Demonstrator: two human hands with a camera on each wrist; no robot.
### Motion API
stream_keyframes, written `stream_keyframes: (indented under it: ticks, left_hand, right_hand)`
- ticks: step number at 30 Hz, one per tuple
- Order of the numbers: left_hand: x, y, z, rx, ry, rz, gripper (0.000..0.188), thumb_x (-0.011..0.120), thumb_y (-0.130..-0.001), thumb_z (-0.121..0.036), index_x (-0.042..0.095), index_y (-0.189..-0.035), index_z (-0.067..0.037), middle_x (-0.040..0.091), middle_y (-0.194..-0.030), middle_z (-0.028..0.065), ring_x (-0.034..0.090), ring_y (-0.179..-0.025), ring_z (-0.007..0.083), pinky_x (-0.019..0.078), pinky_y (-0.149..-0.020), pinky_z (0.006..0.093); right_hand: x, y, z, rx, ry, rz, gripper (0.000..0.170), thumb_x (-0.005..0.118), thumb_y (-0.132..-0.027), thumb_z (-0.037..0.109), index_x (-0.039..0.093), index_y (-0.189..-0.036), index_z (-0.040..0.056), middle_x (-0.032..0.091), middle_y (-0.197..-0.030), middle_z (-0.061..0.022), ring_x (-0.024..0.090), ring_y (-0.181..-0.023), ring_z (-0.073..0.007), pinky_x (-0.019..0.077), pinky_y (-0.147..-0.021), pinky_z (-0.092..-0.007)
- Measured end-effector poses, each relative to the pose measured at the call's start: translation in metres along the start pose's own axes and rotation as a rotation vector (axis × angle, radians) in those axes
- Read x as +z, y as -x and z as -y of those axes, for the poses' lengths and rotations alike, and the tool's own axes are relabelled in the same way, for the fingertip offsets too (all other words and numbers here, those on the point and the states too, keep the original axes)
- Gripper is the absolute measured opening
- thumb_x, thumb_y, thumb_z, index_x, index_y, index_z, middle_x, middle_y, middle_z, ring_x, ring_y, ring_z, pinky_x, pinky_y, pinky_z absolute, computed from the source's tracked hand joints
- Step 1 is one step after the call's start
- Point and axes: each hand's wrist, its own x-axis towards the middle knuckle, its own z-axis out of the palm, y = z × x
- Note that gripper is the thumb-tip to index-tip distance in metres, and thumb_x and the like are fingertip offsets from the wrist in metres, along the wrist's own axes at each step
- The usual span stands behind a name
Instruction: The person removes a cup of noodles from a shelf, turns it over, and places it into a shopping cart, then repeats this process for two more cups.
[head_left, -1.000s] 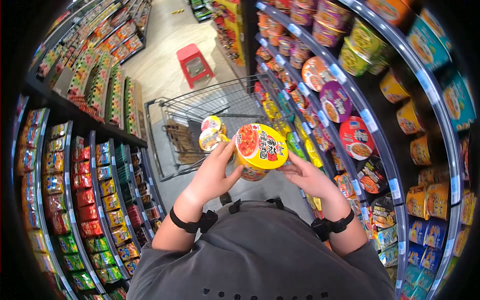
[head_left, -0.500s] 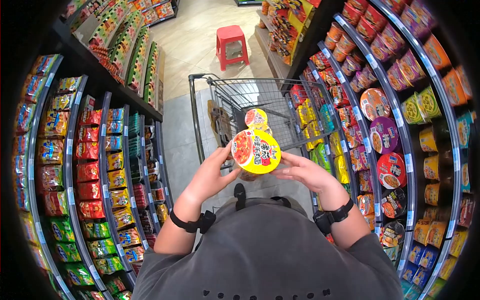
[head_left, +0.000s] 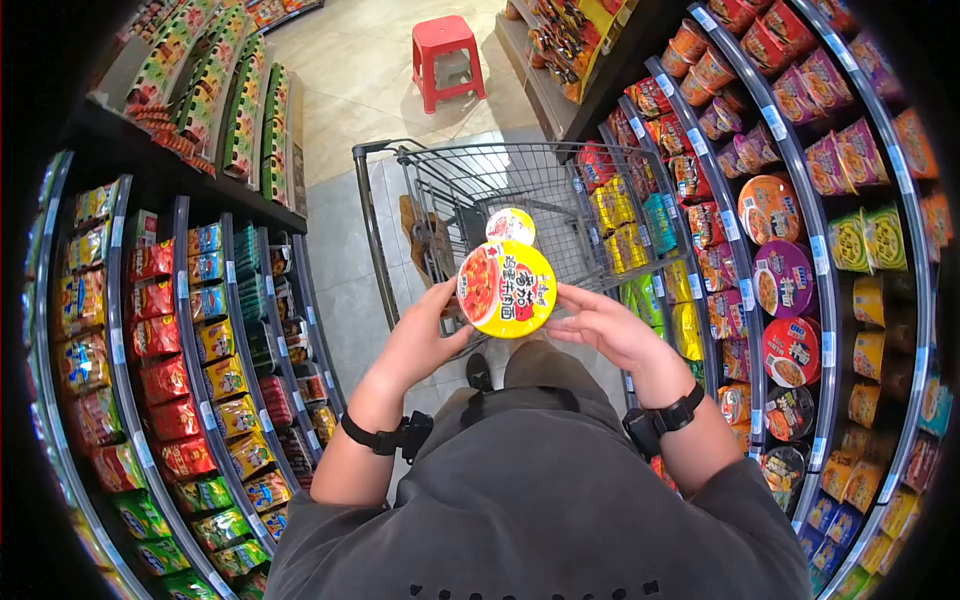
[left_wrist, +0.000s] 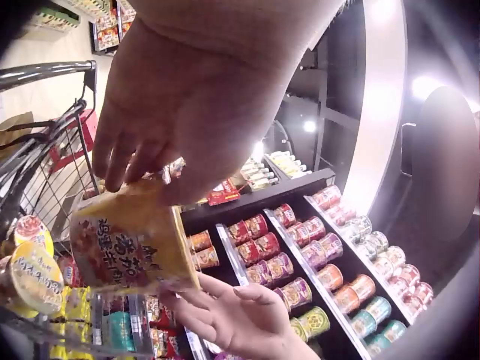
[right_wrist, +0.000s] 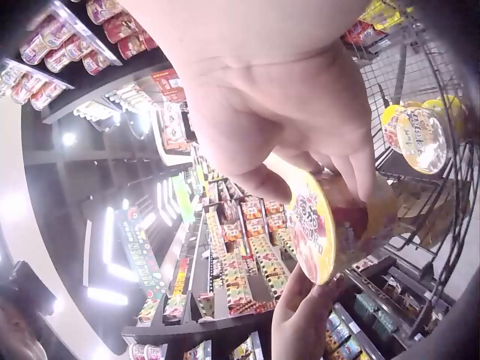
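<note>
Both hands hold a large instant noodle tub with a round yellow lid [head_left: 508,290], in front of the body and overlapping the cart in the head view. The left hand [head_left: 430,325] grips its left side, and the right hand [head_left: 610,330] has its fingers around the right side. Seen from the left wrist, the yellow tub [left_wrist: 131,240] sits between the left fingers above and the right hand [left_wrist: 240,315] below. In the right wrist view, the right thumb is by the lid [right_wrist: 316,225], with the fingers along the wall. A black band circles each forearm.
A wire shopping cart [head_left: 590,160] stands ahead, with noodle tubs [head_left: 510,225] in it. Shelves of bagged noodles [head_left: 180,380] line the left; tubs such as a purple one [head_left: 783,280] line the right. Farther on, a red stool [head_left: 447,60] stands on the floor.
The head view has turned, so the shelves and cart sit differently in it. The tub has shifted slightly left in the view, still held by both hands, its lid facing up more squarely.
</note>
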Motion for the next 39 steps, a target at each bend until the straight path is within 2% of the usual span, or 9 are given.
stream_keyframes:
  ticks: [5, 8, 11, 12, 18, 23, 31, 37, 39]
  left_hand:
    - [0.012, -0.076, 0.034, -0.198, 0.323, -0.084, 0.065, 0.064, -0.092, -0.003, 0.040, -0.153, 0.000, 0.068, -0.129, 0.0197, 0.067, -0.118, 0.0246, 0.0514, -0.100, 0.0351]
    - [0.028, -0.136, 0.073, -0.252, 0.311, -0.079, 0.059, 0.059, -0.094, -0.002, 0.042, -0.151, 0.003, 0.068, -0.130, 0.0205, 0.067, -0.118, 0.0216, 0.0508, -0.101, 0.0329]
    - [0.043, -0.186, 0.095, -0.307, 0.265, -0.112, 0.054, 0.060, -0.095, -0.008, 0.047, -0.147, 0.002, 0.070, -0.124, 0.0213, 0.070, -0.112, 0.0233, 0.0524, -0.097, 0.0330]
    - [0.047, -0.202, 0.104, -0.390, 0.188, -0.097, 0.054, 0.061, -0.094, -0.011, 0.049, -0.145, 0.001, 0.071, -0.120, 0.0227, 0.071, -0.110, 0.0251, 0.0527, -0.095, 0.0341]
    - [0.081, -0.260, 0.160, -0.517, 0.045, -0.071, 0.058, 0.063, -0.090, -0.022, 0.053, -0.142, 0.001, 0.068, -0.121, 0.0287, 0.067, -0.117, 0.0390, 0.0505, -0.100, 0.0414]
    - [0.108, -0.268, 0.205, -0.551, 0.070, -0.064, 0.059, 0.063, -0.090, -0.020, 0.051, -0.144, 0.002, 0.066, -0.127, 0.0288, 0.064, -0.122, 0.0389, 0.0484, -0.104, 0.0406]
    - [0.114, -0.263, 0.201, -0.629, 0.004, -0.025, 0.062, 0.063, -0.092, -0.019, 0.047, -0.147, 0.004, 0.066, -0.129, 0.0274, 0.064, -0.123, 0.0368, 0.0486, -0.104, 0.0398]
    - [0.120, -0.227, 0.201, -0.714, 0.104, -0.096, 0.066, 0.061, -0.092, -0.019, 0.042, -0.149, 0.007, 0.065, -0.131, 0.0275, 0.063, -0.123, 0.0380, 0.0485, -0.105, 0.0406]
    - [0.124, -0.209, 0.208, -0.789, 0.052, 0.046, 0.066, 0.058, -0.092, -0.021, 0.042, -0.149, 0.009, 0.065, -0.131, 0.0279, 0.063, -0.123, 0.0377, 0.0483, -0.105, 0.0405]
  right_hand:
    - [-0.050, -0.065, 0.023, -0.037, -0.117, -0.016, 0.070, 0.053, -0.096, 0.003, 0.026, -0.161, 0.0011, 0.035, -0.163, -0.0101, 0.054, -0.135, -0.0217, 0.0397, -0.116, -0.0385]
    - [-0.080, -0.115, 0.034, -0.048, -0.171, -0.048, 0.071, 0.053, -0.095, 0.005, 0.025, -0.161, 0.0004, 0.034, -0.164, -0.0095, 0.043, -0.144, -0.0196, 0.0361, -0.117, -0.0383]
    - [-0.110, -0.165, 0.033, -0.005, -0.224, -0.137, 0.074, 0.052, -0.094, 0.004, 0.023, -0.162, 0.0005, 0.034, -0.163, -0.0094, 0.044, -0.142, -0.0190, 0.0357, -0.117, -0.0390]
    - [-0.119, -0.181, 0.029, 0.033, -0.282, -0.194, 0.065, 0.048, -0.095, 0.002, 0.035, -0.159, 0.0065, 0.050, -0.152, -0.0053, 0.051, -0.135, -0.0158, 0.0379, -0.114, -0.0357]
    - [-0.165, -0.240, 0.008, 0.165, -0.327, -0.243, 0.059, 0.053, -0.096, 0.009, 0.044, -0.154, 0.0154, 0.064, -0.128, 0.0000, 0.058, -0.118, -0.0097, 0.0417, -0.103, -0.0326]
    - [-0.190, -0.261, -0.014, 0.224, -0.338, -0.262, 0.057, 0.054, -0.098, 0.014, 0.045, -0.154, 0.0151, 0.065, -0.126, 0.0013, 0.058, -0.116, -0.0084, 0.0410, -0.103, -0.0340]
    - [-0.207, -0.263, -0.037, 0.252, -0.315, -0.264, 0.069, 0.055, -0.096, 0.017, 0.032, -0.161, 0.0104, 0.051, -0.148, -0.0083, 0.044, -0.140, -0.0225, 0.0320, -0.117, -0.0420]
    - [-0.202, -0.227, -0.035, 0.381, -0.014, -0.389, 0.075, 0.055, -0.095, 0.012, 0.024, -0.162, 0.0052, 0.047, -0.152, -0.0095, 0.047, -0.137, -0.0203, 0.0364, -0.114, -0.0361]
    - [-0.215, -0.215, -0.062, 0.450, -0.009, -0.296, 0.075, 0.055, -0.095, 0.014, 0.024, -0.163, 0.0058, 0.049, -0.150, -0.0088, 0.048, -0.136, -0.0197, 0.0365, -0.114, -0.0367]
